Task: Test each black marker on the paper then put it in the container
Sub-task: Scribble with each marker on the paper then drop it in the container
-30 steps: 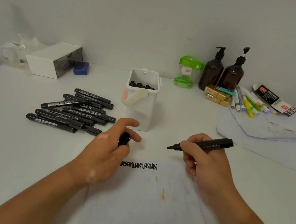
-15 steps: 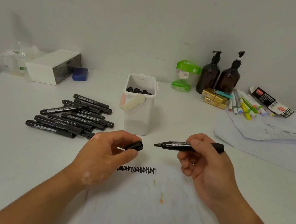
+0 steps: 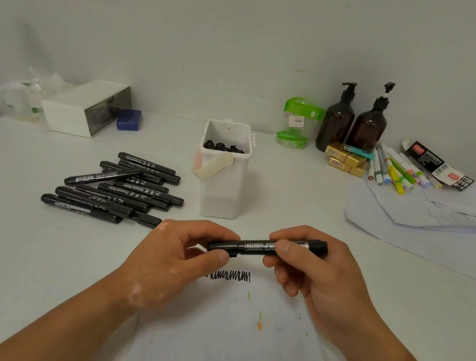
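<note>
A black marker (image 3: pixel 257 246) lies level between my two hands, above the paper (image 3: pixel 235 345). My left hand (image 3: pixel 177 258) pinches its cap end (image 3: pixel 221 246), and the cap sits on the marker. My right hand (image 3: pixel 310 269) grips the barrel near the other end. A black zigzag scribble (image 3: pixel 231 275) marks the paper's top edge. The white container (image 3: pixel 219 190) stands just behind, with several black markers upright inside. A pile of black markers (image 3: pixel 118 189) lies to its left.
A white box (image 3: pixel 82 109) and a blue block (image 3: pixel 129 119) sit at the back left. At the back right stand two brown pump bottles (image 3: pixel 353 123), a green-lidded jar (image 3: pixel 299 121), coloured pens (image 3: pixel 397 171) and loose sheets (image 3: pixel 441 225).
The hands came together: the cap held in my left hand went onto the marker's tip. The marker turned level and rose slightly off the paper.
</note>
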The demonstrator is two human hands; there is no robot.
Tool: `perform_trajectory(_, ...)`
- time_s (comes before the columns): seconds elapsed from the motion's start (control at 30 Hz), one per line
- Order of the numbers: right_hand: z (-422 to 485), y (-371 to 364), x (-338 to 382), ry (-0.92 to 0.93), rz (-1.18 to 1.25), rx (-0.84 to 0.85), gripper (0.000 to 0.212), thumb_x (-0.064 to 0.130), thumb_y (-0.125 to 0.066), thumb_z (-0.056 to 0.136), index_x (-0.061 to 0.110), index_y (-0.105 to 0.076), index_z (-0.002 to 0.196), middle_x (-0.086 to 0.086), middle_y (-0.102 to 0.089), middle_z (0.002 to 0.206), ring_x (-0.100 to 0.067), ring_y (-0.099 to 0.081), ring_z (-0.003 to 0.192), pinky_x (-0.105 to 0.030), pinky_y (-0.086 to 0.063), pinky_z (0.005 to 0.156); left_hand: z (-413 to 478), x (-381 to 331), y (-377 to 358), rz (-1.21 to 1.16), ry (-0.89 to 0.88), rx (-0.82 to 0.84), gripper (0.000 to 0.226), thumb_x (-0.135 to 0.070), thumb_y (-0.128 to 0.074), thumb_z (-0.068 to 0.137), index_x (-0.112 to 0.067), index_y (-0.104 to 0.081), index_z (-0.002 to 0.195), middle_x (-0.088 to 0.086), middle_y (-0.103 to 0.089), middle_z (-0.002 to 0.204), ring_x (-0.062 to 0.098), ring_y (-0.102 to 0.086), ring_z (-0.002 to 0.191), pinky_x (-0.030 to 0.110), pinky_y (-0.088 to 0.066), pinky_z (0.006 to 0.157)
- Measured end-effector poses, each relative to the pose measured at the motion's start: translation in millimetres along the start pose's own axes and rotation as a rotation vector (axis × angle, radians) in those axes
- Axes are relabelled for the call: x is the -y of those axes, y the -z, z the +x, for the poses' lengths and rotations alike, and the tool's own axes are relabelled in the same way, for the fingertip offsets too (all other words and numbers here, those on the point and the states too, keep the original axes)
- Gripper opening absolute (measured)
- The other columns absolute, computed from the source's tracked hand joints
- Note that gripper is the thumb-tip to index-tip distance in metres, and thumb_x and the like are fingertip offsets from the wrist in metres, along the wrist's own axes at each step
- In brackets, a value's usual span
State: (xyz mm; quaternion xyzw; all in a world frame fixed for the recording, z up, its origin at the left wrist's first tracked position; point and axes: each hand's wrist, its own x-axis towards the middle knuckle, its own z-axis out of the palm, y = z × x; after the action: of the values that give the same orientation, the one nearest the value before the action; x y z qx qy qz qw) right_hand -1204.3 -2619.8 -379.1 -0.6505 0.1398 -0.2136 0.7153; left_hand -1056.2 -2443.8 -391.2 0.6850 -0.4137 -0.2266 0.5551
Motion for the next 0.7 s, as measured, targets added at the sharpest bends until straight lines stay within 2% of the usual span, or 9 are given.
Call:
perform_trajectory(0.13, -1.7, 0.7, 2.9, 0.008, -0.069, 0.030, 0.028, 0.033, -0.077, 0.071, 0.021, -0.080, 0.096, -0.017, -0.078, 0.085, -0.017, -0.063, 0.061, -0.023, -0.047, 0.050, 1.2, 0.5, -0.6, -0.077, -0.038, 0.008, 0.018, -0.029, -0.067, 0.082, -0.029, -0.075, 0.098, -0.005, -0.068, 0.078, 0.012, -0.059, 0.072, 0.027, -0.050, 0.069)
perform_trajectory(0.23, -3.9, -0.7, 4.7, 0.021, -0.137, 0.052, 0.023, 0.028, -0.076, 0.072, 0.026, -0.079, 0.095, -0.014, -0.079, 0.087, -0.017, -0.063, 0.060, -0.024, -0.047, 0.049, 1.0, 1.6, -2.3, -0.203, -0.043, 0.019, 0.023, -0.036, -0.064, 0.080, -0.022, -0.072, 0.095, 0.000, -0.065, 0.075, 0.015, -0.058, 0.071, 0.025, -0.049, 0.068)
perform_trajectory(0.33, -5.8, -7.6, 3.3, 0.042, -0.183, 0.078, 0.014, 0.022, -0.073, 0.077, 0.027, -0.076, 0.090, -0.012, -0.077, 0.082, -0.015, -0.056, 0.055, -0.025, -0.043, 0.047, 0.5, 3.5, -7.0, -0.289, -0.024, 0.054, 0.025, -0.039, -0.058, 0.083, -0.016, -0.062, 0.092, 0.004, -0.062, 0.072, 0.020, -0.054, 0.070, 0.032, -0.045, 0.069)
perform_trajectory(0.43, -7.2, -13.9, 1.5, 0.075, -0.229, 0.045, 0.013, 0.025, -0.072, 0.073, 0.028, -0.073, 0.085, -0.015, -0.070, 0.072, -0.015, -0.048, 0.051, -0.023, -0.039, 0.047, 0.6, 7.2, -9.4, -0.308, -0.003, 0.074, 0.025, -0.039, -0.057, 0.085, -0.015, -0.057, 0.092, 0.004, -0.059, 0.070, 0.024, -0.052, 0.069, 0.041, -0.042, 0.072)
perform_trajectory(0.57, -7.6, -15.7, 0.3, 0.136, -0.318, -0.031, 0.011, 0.021, -0.074, 0.072, 0.028, -0.070, 0.078, 0.011, -0.059, 0.053, -0.005, -0.048, 0.046, -0.016, -0.039, 0.049, -0.8, 9.0, -10.8, -0.255, -0.010, 0.129, 0.023, -0.040, -0.057, 0.089, -0.018, -0.053, 0.094, 0.001, -0.055, 0.068, 0.021, -0.048, 0.069, 0.040, -0.041, 0.071)
perform_trajectory(0.7, -7.6, -17.1, 2.1, 0.166, -0.353, -0.085, 0.010, 0.023, -0.075, 0.068, 0.029, -0.069, 0.074, 0.011, -0.056, 0.051, -0.007, -0.046, 0.046, -0.019, -0.039, 0.049, -2.6, 8.8, -11.7, -0.288, -0.025, 0.157, 0.021, -0.035, -0.059, 0.090, -0.018, -0.050, 0.095, -0.001, -0.050, 0.067, 0.022, -0.045, 0.067, 0.041, -0.039, 0.069)
